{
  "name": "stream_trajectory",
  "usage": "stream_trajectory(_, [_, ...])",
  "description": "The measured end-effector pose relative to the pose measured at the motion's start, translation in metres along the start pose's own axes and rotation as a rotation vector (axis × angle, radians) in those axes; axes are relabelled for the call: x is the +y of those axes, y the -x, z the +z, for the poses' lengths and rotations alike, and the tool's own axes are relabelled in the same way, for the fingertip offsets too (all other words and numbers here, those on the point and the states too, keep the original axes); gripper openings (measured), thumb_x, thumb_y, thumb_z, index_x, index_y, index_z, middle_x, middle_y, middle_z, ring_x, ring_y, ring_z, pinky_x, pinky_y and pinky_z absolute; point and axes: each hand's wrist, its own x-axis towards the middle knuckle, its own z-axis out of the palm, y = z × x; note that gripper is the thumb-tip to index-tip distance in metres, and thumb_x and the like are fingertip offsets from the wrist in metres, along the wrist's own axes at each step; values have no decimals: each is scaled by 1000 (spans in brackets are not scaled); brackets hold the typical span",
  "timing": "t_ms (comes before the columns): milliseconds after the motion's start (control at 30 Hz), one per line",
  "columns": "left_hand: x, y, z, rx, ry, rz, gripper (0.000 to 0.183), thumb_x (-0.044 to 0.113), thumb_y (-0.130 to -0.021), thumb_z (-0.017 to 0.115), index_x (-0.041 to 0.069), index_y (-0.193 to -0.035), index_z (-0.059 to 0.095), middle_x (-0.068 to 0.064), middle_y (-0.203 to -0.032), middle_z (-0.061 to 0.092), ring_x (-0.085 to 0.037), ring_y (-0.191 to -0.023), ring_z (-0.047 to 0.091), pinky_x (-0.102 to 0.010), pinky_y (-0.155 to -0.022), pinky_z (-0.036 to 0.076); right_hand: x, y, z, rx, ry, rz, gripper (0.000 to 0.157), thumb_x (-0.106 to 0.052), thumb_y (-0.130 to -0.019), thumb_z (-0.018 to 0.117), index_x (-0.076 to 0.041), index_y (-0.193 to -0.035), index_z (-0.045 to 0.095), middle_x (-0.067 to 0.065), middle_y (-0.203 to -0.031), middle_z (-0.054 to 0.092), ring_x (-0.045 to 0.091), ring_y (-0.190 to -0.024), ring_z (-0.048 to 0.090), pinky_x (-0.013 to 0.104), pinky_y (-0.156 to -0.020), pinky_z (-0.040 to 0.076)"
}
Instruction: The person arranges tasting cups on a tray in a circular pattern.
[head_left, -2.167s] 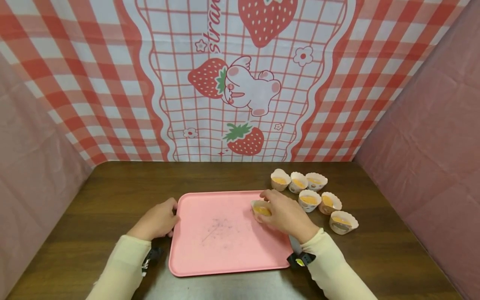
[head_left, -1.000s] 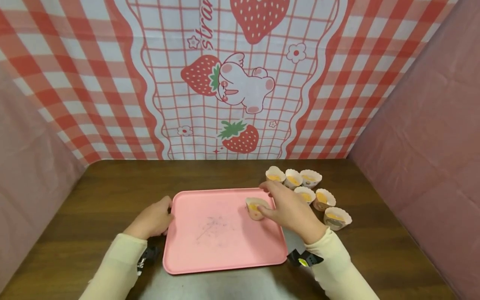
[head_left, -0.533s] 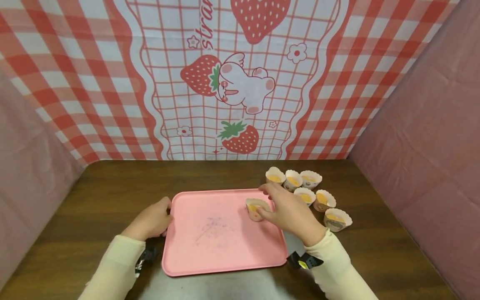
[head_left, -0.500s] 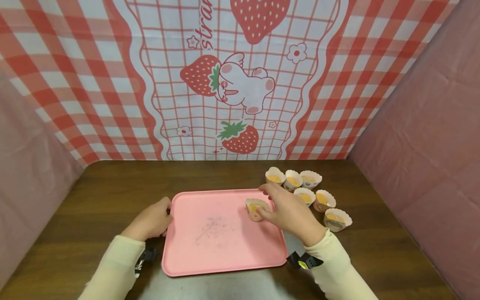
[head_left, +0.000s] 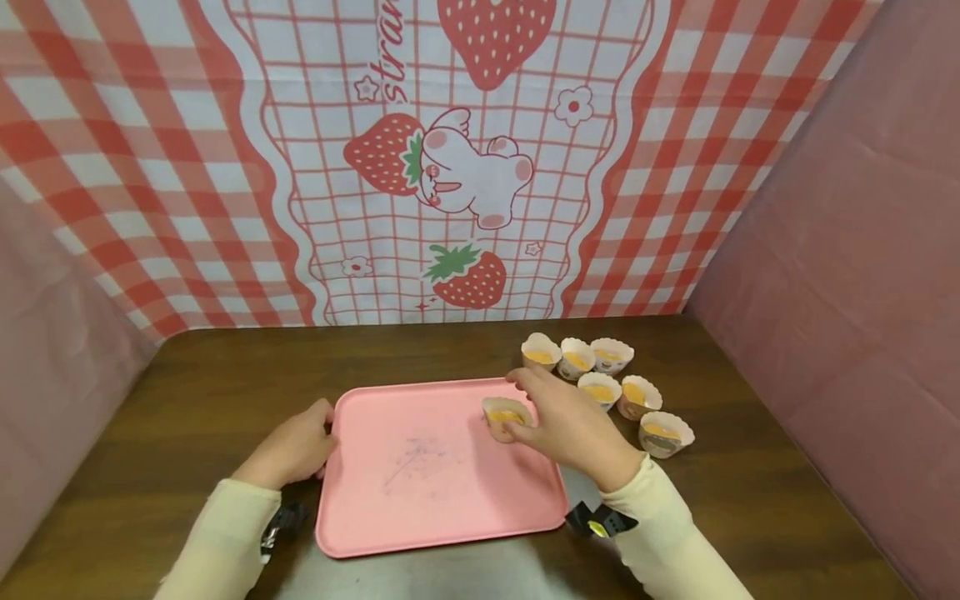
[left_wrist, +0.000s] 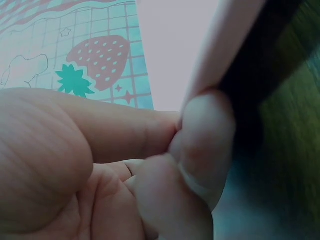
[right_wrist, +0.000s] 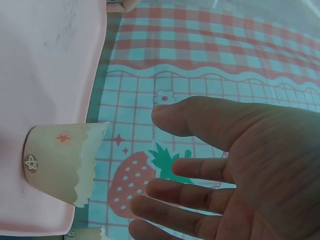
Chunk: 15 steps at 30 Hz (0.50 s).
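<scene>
A pink tray (head_left: 442, 492) lies across the middle of the table. My left hand (head_left: 294, 446) pinches its left edge; in the left wrist view the thumb (left_wrist: 125, 127) and a fingertip (left_wrist: 207, 135) meet at the rim. On the tray's far right part stands one upright paper cupcake cup (right_wrist: 62, 162) with yellow-orange filling (head_left: 508, 416). My right hand (head_left: 573, 425) hovers beside this cup with fingers stretched. The right wrist view shows a gap between the right hand (right_wrist: 240, 170) and the cup, with nothing in the hand.
Several more paper cups (head_left: 666, 442) with yellow-orange filling stand grouped on the wooden table (head_left: 750, 500), behind and right of the tray. A strawberry-print cloth (head_left: 480, 208) hangs at the back, and pink cloth (head_left: 817, 250) closes the right side.
My right hand has loosened from the cupcake cup on the tray, its fingers now stretched beside it. My left hand stays at the tray's edge. The head view has shifted slightly.
</scene>
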Motion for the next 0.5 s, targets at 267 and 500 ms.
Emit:
stream_trajectory(267, [-6, 4, 2, 17, 27, 8, 13, 6, -95, 55, 1, -107, 54, -5, -57, 57, -18, -50, 56, -33, -53, 44, -2, -1, -4, -1, -9, -4, 57, -34, -88, 82, -11, -135, 60, 5, -124, 67, 19, -90, 68, 36, -67, 53])
stream_trajectory(500, [-2, 3, 2, 30, 21, 23, 13, 6, -95, 55, 2, -107, 55, -4, -58, 58, -18, -51, 57, -32, -53, 45, -1, 2, -6, 9, -10, 9, 57, -34, -88, 82, -11, -135, 61, 5, -123, 67, 19, -91, 67, 36, -67, 53])
